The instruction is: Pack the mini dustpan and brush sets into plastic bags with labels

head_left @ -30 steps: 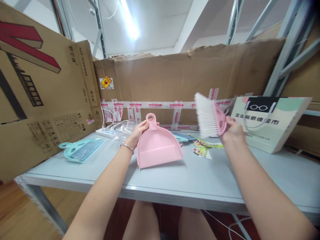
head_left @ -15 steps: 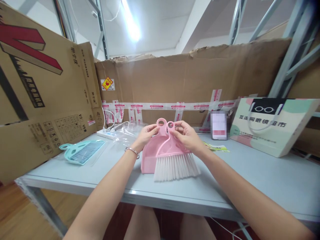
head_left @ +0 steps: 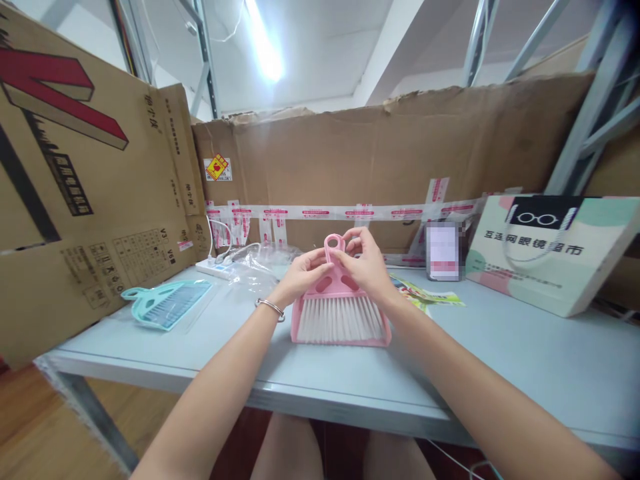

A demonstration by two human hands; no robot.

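A pink hand brush [head_left: 341,319] with white bristles stands upright against a pink dustpan [head_left: 295,328], lying within its side walls. Their ring-topped handles line up, one in front of the other. My left hand [head_left: 302,275] pinches the dustpan by its neck from the left, thumb in front. From the right, my right hand [head_left: 369,265] grips the brush handle between thumb and fingers just under the ring. Most of the dustpan is hidden behind the brush. A bracelet [head_left: 271,309] circles my left wrist.
A teal dustpan and brush set [head_left: 167,304] lies in clear plastic on the left of the table [head_left: 210,360]. Behind are a power strip [head_left: 214,268], crumpled plastic, a printed card [head_left: 437,297], a phone [head_left: 443,250] and a paper bag [head_left: 535,280]. Large cardboard boxes [head_left: 320,160] stand around.
The brush has moved left and up from the dustpan's right side and now sits centred in it, rings aligned. My right hand has moved left with it, close to my left hand.
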